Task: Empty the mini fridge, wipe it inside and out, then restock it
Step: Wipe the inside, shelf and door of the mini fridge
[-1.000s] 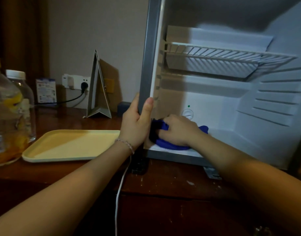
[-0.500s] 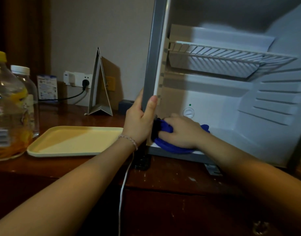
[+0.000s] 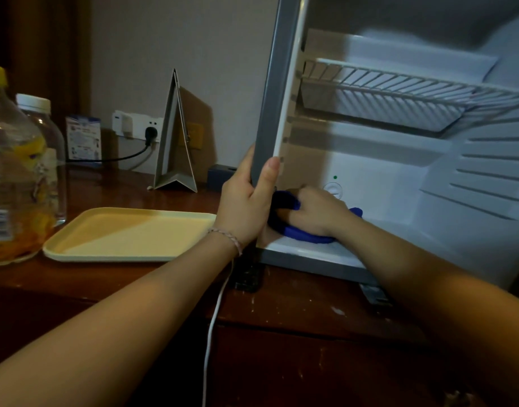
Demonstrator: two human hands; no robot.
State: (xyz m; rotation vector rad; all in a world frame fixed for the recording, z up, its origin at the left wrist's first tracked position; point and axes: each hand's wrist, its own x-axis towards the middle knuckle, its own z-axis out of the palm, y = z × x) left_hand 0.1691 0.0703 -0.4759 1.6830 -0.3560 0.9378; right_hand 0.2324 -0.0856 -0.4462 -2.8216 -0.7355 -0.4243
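Two bottles [image 3: 17, 160] far left on the desk, the nearer holding yellow-orange liquid, apparently awaiting restock. Cream tray [image 3: 126, 233] beside them, nothing on it. Left hand [image 3: 246, 207] gripping the front edge of the mini fridge [image 3: 277, 92]. Right hand [image 3: 314, 212] curled on blue cloth [image 3: 299, 235], lower left corner inside. Wire shelf [image 3: 399, 92] bare. Emptying seemingly done; interior wipe underway; outside and restocking left.

The left hand [image 3: 246, 207] hides part of the blue cloth [image 3: 299, 233]; the yellow-capped bottle [image 3: 9, 177] is cropped.
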